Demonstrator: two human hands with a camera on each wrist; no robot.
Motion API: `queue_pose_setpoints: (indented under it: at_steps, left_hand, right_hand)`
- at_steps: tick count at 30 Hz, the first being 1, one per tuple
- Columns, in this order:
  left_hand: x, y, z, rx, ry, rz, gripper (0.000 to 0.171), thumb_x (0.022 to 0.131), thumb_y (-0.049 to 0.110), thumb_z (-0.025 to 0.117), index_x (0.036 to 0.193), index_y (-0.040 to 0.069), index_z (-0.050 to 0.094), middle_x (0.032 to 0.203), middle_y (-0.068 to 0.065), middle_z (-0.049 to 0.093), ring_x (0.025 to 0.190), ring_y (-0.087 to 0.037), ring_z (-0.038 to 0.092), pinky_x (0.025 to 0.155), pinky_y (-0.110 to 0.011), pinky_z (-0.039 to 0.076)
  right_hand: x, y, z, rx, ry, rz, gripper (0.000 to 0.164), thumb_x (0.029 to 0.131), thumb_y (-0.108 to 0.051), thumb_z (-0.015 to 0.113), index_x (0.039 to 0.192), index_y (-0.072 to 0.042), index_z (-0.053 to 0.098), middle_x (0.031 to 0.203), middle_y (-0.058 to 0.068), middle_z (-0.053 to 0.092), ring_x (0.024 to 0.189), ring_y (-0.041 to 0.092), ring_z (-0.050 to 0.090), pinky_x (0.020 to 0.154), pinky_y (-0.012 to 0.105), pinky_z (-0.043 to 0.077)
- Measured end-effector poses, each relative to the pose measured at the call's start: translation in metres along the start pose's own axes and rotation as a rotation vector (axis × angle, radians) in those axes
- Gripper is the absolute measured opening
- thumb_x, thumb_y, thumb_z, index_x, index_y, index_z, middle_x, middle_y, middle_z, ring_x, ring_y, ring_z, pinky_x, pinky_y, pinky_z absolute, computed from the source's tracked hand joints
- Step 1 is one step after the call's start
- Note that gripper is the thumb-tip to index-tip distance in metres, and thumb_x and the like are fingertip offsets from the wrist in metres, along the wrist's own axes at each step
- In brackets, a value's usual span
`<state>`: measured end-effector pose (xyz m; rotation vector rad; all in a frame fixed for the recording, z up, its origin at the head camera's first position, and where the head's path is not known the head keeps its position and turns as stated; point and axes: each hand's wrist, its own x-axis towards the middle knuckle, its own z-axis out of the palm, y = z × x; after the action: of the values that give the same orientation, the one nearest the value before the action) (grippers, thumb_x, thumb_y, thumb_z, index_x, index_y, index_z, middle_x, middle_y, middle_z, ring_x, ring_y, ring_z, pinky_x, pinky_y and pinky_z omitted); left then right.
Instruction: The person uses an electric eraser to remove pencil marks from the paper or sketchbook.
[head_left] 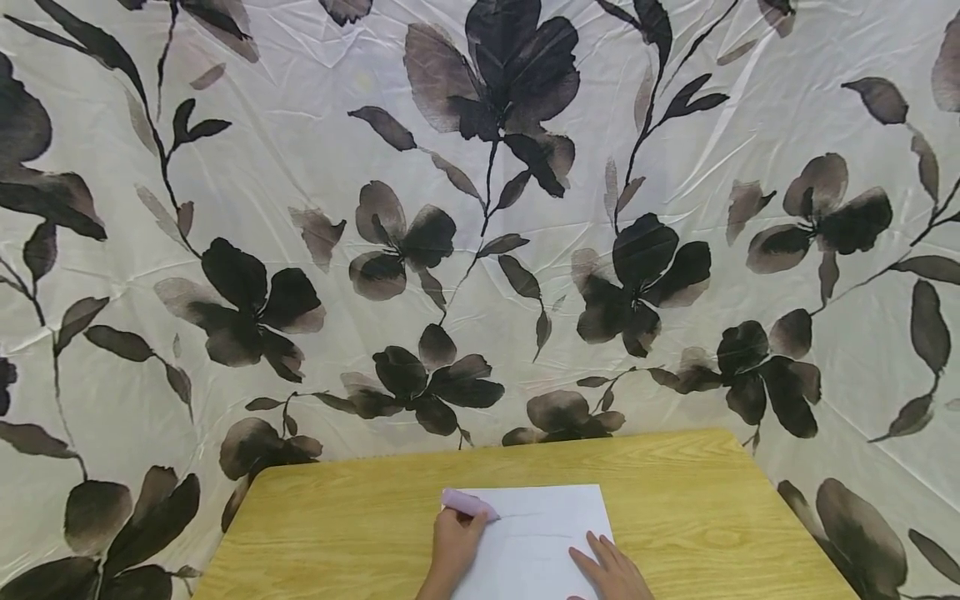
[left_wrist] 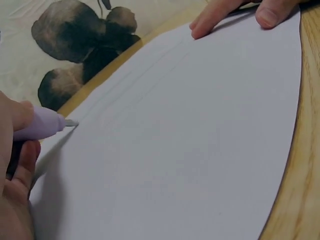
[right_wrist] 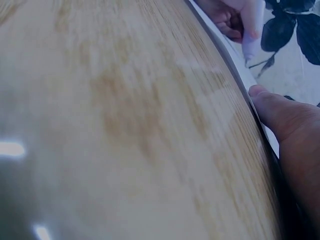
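My left hand [head_left: 454,543] pinches a thick lilac pen [head_left: 469,503] between thumb and fingers. In the left wrist view the pen's narrow grey tip meets the white paper [left_wrist: 170,150] near its edge, where a faint line begins. Several thin, pale lines run across the upper part of the sheet. My right hand [head_left: 613,570] rests on the sheet's right side with fingers spread, its fingertips [left_wrist: 267,17] on the paper. From the right wrist view its thumb [right_wrist: 272,107] lies along the sheet's edge.
Beneath the sheet is a yellow wood-grain table [head_left: 337,525] with rounded far corners. A pale cloth [head_left: 315,133] printed with dark flowers hangs behind it and down both sides. Two bright reflections shine at the lower left of the right wrist view.
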<state>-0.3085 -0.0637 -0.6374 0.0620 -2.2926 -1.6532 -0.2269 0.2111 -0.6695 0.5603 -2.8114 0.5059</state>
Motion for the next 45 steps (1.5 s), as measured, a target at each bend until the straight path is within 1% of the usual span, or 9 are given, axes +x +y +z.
queue_pose_setpoints:
  at_steps: [7, 20, 23, 27, 31, 35, 39, 43, 45]
  left_hand:
    - [0.001, -0.003, 0.002, 0.002, 0.004, 0.003, 0.021, 0.078, -0.001, 0.076, 0.094, -0.006, 0.065, 0.081, -0.008, 0.065, 0.074, -0.016, 0.059, 0.066, -0.029, 0.050]
    - [0.002, -0.003, 0.001, 0.002, 0.020, 0.008, 0.020, 0.078, 0.001, 0.077, 0.093, -0.006, 0.064, 0.079, -0.007, 0.065, 0.073, -0.016, 0.059, 0.066, -0.031, 0.051]
    - [0.001, -0.004, 0.001, 0.001, 0.034, 0.003, 0.020, 0.078, 0.001, 0.078, 0.091, -0.006, 0.065, 0.076, -0.006, 0.064, 0.070, -0.015, 0.059, 0.064, -0.030, 0.050]
    - [0.002, -0.004, 0.001, 0.006, 0.003, 0.005, 0.020, 0.078, 0.001, 0.078, 0.091, -0.006, 0.065, 0.075, -0.005, 0.063, 0.069, -0.015, 0.057, 0.063, -0.029, 0.049]
    - [0.001, -0.004, 0.001, 0.002, 0.011, -0.004, 0.020, 0.078, 0.001, 0.077, 0.092, -0.007, 0.064, 0.077, -0.007, 0.064, 0.070, -0.015, 0.058, 0.064, -0.029, 0.050]
    - [-0.002, -0.005, 0.000, 0.010, 0.003, -0.013, 0.020, 0.079, 0.002, 0.077, 0.093, -0.006, 0.064, 0.077, -0.006, 0.063, 0.071, -0.015, 0.058, 0.064, -0.029, 0.050]
    - [-0.003, -0.006, 0.001, 0.014, -0.010, 0.033, 0.021, 0.078, 0.000, 0.077, 0.093, -0.006, 0.064, 0.078, -0.006, 0.063, 0.071, -0.014, 0.058, 0.064, -0.029, 0.050]
    - [0.000, -0.007, 0.002, 0.008, 0.014, 0.060, 0.019, 0.078, -0.002, 0.076, 0.093, -0.006, 0.065, 0.079, -0.007, 0.065, 0.071, -0.014, 0.060, 0.065, -0.029, 0.051]
    - [0.001, -0.007, 0.003, 0.008, -0.004, 0.053, 0.019, 0.079, -0.001, 0.075, 0.095, -0.005, 0.064, 0.081, -0.008, 0.065, 0.072, -0.015, 0.060, 0.065, -0.029, 0.051]
  right_hand:
    - [0.000, -0.002, -0.002, 0.039, -0.052, 0.033, 0.064, 0.087, -0.061, 0.057, 0.129, -0.014, 0.060, 0.135, 0.019, 0.052, 0.122, 0.041, 0.047, 0.091, 0.058, 0.042]
    - [-0.001, 0.003, 0.002, -0.009, 0.027, -0.006, 0.060, 0.085, -0.061, 0.061, 0.125, -0.017, 0.064, 0.132, 0.018, 0.055, 0.118, 0.040, 0.051, 0.087, 0.056, 0.045]
    - [0.000, 0.002, 0.001, 0.011, -0.004, -0.006, 0.059, 0.085, -0.060, 0.061, 0.125, -0.016, 0.064, 0.132, 0.019, 0.055, 0.119, 0.042, 0.051, 0.087, 0.057, 0.044]
    - [0.005, -0.002, -0.007, 0.072, -0.095, 0.010, 0.060, 0.087, -0.059, 0.059, 0.126, -0.014, 0.064, 0.132, 0.023, 0.054, 0.120, 0.047, 0.048, 0.089, 0.061, 0.042]
    - [0.006, -0.010, -0.017, 0.084, -0.164, 0.024, 0.060, 0.089, -0.060, 0.055, 0.123, -0.012, 0.065, 0.127, 0.023, 0.055, 0.117, 0.046, 0.049, 0.090, 0.061, 0.041]
    - [0.004, -0.017, -0.024, 0.093, -0.182, 0.015, 0.060, 0.090, -0.058, 0.055, 0.121, -0.008, 0.066, 0.123, 0.022, 0.056, 0.112, 0.043, 0.052, 0.087, 0.058, 0.044]
    - [0.004, -0.020, -0.028, 0.099, -0.214, 0.027, 0.063, 0.089, -0.060, 0.055, 0.121, -0.008, 0.065, 0.124, 0.023, 0.056, 0.112, 0.043, 0.052, 0.088, 0.058, 0.044]
    - [0.005, -0.021, -0.033, 0.105, -0.227, 0.036, 0.066, 0.085, -0.062, 0.060, 0.122, -0.007, 0.064, 0.125, 0.025, 0.055, 0.113, 0.046, 0.051, 0.090, 0.059, 0.042]
    - [0.006, -0.022, -0.036, 0.125, -0.233, 0.048, 0.066, 0.083, -0.060, 0.064, 0.122, -0.007, 0.064, 0.126, 0.026, 0.054, 0.114, 0.048, 0.050, 0.091, 0.061, 0.041]
